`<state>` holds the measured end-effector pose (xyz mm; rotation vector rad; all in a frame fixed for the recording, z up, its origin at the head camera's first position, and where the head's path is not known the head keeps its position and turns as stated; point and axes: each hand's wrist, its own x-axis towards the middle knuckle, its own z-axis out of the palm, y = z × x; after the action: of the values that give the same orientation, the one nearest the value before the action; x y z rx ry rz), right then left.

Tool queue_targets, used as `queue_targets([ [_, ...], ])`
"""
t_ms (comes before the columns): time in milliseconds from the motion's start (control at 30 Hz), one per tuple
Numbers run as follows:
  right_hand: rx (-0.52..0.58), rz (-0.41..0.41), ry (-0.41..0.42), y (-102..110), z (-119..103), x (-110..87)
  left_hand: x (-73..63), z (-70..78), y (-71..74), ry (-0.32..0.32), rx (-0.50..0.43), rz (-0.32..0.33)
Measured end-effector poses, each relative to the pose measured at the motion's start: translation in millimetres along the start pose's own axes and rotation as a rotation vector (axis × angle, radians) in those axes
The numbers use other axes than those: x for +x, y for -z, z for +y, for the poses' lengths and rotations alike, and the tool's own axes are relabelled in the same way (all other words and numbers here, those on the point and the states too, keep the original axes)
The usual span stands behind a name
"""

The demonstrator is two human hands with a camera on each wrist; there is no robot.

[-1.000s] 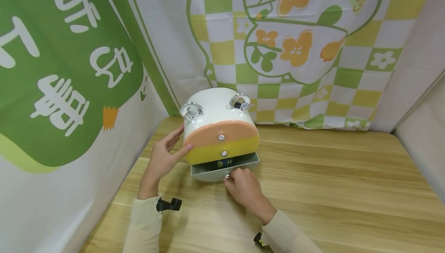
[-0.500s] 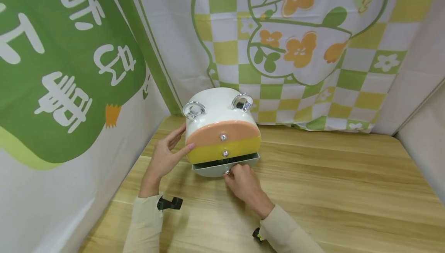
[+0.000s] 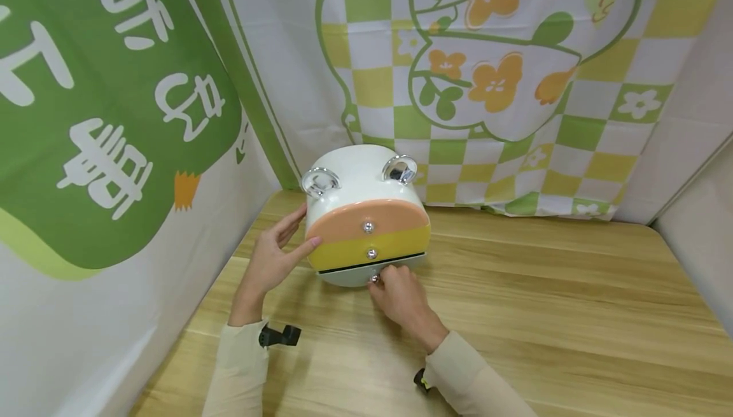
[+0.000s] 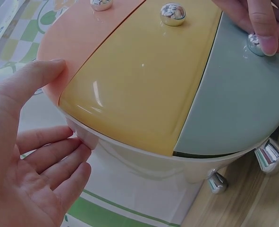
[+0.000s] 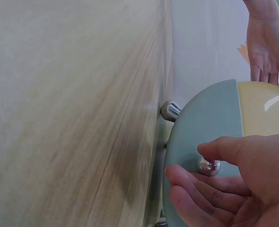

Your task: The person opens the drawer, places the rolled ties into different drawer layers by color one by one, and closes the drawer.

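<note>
A small white drawer cabinet (image 3: 359,169) with peach, yellow and grey-green drawer fronts stands on the wooden table. Its grey-green bottom drawer (image 3: 343,275) is almost closed, with a thin dark gap along its top edge. My right hand (image 3: 403,296) holds that drawer's silver knob (image 5: 209,166) between thumb and fingers. At the cabinet's left side is my left hand (image 3: 269,264). Its thumb rests on the peach front (image 4: 78,40) while the fairly straight fingers touch the white side wall. The drawer's inside is hidden.
Two silver ear-like loops (image 3: 399,169) stick up from the cabinet top, and short silver feet (image 4: 270,156) support it. Behind hangs a checkered cloth (image 3: 487,149); a green printed cloth (image 3: 189,86) hangs at left. The wooden table (image 3: 544,302) extends to the right.
My right hand has pushed the bottom drawer inward, from partly open with something dark visible inside to nearly closed. The left hand keeps its place on the cabinet. The head view shifted slightly.
</note>
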<state>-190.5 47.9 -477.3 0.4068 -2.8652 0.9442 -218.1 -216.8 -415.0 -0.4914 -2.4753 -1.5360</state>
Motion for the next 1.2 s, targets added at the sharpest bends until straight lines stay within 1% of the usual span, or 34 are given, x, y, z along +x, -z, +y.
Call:
queue_targets([
  [233,-0.011,-0.003,-0.002,0.4,0.5,2.6,0.4,0.5,-0.2,-0.012,0.001,0.001],
  [567,0.002,-0.005,-0.008,-0.4,0.1,5.4,0.3,0.5,-0.4,-0.001,0.013,0.005],
  [867,0.006,-0.006,-0.016,0.6,-1.4,7.4,1.4,1.2,0.1,-0.011,0.007,0.003],
  [1200,0.0,-0.025,-0.037,2.0,-2.8,6.8,0.4,0.0,-0.7,-0.012,0.019,0.006],
])
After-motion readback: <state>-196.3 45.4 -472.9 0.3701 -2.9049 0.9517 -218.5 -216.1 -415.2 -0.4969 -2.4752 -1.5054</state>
